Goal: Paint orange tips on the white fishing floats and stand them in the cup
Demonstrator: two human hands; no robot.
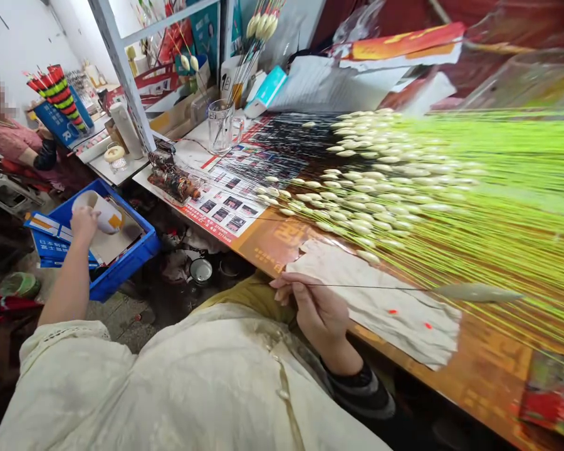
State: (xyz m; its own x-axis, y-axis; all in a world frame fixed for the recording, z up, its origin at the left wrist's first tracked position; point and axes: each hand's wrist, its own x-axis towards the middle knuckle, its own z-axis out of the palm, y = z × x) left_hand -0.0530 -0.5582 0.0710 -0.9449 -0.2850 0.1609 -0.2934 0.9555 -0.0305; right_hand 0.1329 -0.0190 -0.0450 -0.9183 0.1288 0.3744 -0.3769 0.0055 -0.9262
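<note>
Out to the left, my left hand [84, 224] is closed round a white cup-like container [107, 214] with an orange patch, tilted over a blue crate [125, 275]. My right hand [323, 308] pinches the thin dark stem of a fishing float [474, 292] near the table's front edge. Its pale, slim body points to the right, over a creased pale cloth [376, 282] with red spots. Beyond the cloth, many pale-bodied fishing floats [357, 200] lie in rows, with dark stems to the left and yellow-green lengths to the right.
A small motor-like machine [173, 178] sits at the table's left edge. Behind it stand a glass mug [222, 128] and more upright floats [262, 26]. A grey metal post [126, 75] rises nearby. Another person [16, 141] sits at the far left. A metal pot [200, 269] is below.
</note>
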